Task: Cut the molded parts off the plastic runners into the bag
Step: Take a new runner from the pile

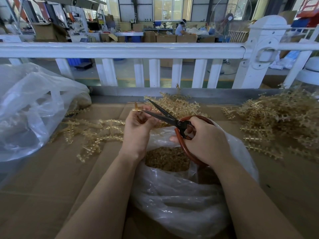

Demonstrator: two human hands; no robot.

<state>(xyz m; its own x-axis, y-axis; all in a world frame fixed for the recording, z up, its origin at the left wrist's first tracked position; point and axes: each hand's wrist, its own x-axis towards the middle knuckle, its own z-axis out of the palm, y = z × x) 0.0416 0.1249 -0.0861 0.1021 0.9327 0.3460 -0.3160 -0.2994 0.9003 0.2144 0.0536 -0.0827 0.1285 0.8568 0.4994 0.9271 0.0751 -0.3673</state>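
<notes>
A cardboard-covered worktop (51,178) fronts a white railing (120,49) and a factory hall. At centre, the left hand (138,128) pinches a runner piece (136,107) over the bag (181,195), its end pointing to eleven o'clock. The right hand (202,140) grips the scissors (165,116), blades parted toward ten o'clock, tips just beside the piece. Uncut runners (276,121) lie heaped at three o'clock.

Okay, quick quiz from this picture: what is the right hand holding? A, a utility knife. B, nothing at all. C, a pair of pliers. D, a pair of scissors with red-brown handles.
D: the right hand grips the red-brown loop handles of the scissors, whose dark blades are spread open toward the small runner piece that the left hand pinches above the bag.
</notes>
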